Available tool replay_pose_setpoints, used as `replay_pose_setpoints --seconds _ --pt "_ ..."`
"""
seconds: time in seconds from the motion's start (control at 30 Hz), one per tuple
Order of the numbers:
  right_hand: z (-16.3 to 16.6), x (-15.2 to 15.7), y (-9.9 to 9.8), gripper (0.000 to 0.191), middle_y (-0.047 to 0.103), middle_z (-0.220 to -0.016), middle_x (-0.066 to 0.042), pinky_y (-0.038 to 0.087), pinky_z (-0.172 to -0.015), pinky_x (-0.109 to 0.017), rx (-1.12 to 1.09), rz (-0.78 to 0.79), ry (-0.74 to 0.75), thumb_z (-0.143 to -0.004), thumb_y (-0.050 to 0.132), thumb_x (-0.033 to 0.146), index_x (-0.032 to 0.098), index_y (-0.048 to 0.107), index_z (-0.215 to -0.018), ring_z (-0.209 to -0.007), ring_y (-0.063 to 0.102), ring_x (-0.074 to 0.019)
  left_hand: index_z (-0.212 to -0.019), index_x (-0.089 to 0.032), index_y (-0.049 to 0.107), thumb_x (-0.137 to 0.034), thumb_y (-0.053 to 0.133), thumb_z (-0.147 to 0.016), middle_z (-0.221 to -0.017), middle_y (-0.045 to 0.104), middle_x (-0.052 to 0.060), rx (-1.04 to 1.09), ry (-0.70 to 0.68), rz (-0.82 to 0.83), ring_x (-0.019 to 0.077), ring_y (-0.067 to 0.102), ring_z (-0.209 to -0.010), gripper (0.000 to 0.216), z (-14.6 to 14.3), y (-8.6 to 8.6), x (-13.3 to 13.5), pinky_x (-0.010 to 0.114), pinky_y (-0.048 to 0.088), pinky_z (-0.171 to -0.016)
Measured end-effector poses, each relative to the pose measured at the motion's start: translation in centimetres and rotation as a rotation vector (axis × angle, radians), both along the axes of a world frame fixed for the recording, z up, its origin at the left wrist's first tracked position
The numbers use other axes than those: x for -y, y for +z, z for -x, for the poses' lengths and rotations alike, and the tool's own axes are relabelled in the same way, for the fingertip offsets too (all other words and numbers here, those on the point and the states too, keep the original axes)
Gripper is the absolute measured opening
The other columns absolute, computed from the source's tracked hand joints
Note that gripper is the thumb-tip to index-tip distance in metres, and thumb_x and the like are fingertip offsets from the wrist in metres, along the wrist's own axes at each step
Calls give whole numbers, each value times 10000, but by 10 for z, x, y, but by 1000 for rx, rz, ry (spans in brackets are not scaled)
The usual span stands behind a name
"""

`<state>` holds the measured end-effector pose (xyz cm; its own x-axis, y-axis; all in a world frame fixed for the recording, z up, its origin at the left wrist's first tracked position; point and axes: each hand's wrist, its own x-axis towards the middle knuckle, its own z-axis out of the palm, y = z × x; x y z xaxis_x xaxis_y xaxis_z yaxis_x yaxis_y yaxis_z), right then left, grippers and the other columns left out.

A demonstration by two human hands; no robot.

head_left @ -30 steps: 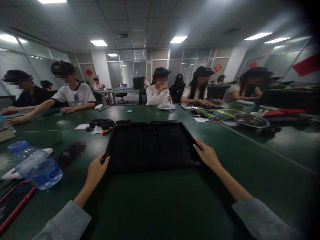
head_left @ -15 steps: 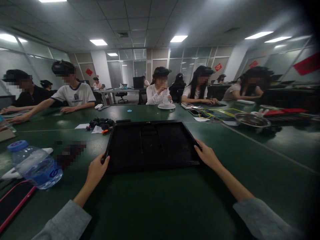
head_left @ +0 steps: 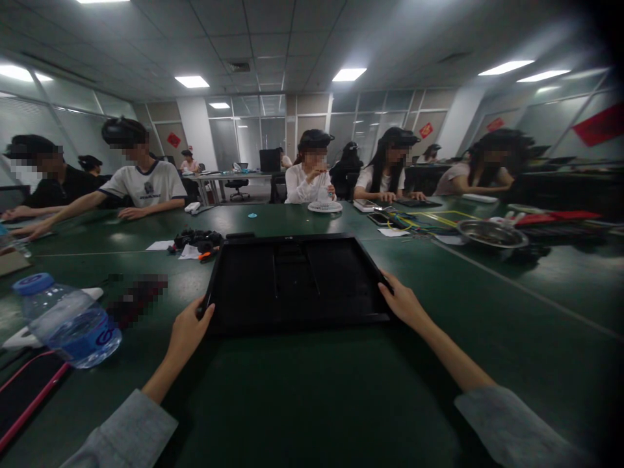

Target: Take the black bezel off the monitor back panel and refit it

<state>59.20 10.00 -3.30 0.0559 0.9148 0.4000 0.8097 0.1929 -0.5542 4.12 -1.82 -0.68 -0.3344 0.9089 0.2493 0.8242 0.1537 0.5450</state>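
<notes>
A flat black rectangular panel (head_left: 292,279), like the back of a monitor, lies on the green table (head_left: 316,403) in front of me. My left hand (head_left: 188,328) grips its near left corner, fingers curled round the edge. My right hand (head_left: 402,302) holds the right edge near the front corner, fingers wrapped over the rim. Both forearms come from grey sleeves at the bottom of the view.
A water bottle (head_left: 68,322) lies at the left beside a pink-edged phone (head_left: 26,396). Black cables and parts (head_left: 197,242) sit behind the panel. A metal bowl (head_left: 492,234) and yellow wires (head_left: 429,221) are at the right. Several people sit across the table.
</notes>
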Motion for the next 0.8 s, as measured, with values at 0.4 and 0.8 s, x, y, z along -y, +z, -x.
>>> replay_pose_setpoints --seconds 0.4,0.8 --pt "0 -2 -2 566 656 -1320 -185 503 -1026 -538 13 -20 -5 -953 412 401 123 524 -1433 -1198 640 -366 -1346 -125 622 -511 461 -951 -1192 731 144 33 0 6 291 702 -1017 576 1 -3 -2 385 536 -885" --pt "-1 -3 -3 559 662 -1318 -165 520 -1008 -519 1 -27 -10 -944 434 403 144 532 -1430 -1139 674 -347 -1339 -135 631 -519 447 -952 -1188 734 144 17 1 -1 299 703 -1017 575 2 -4 -2 399 540 -876"
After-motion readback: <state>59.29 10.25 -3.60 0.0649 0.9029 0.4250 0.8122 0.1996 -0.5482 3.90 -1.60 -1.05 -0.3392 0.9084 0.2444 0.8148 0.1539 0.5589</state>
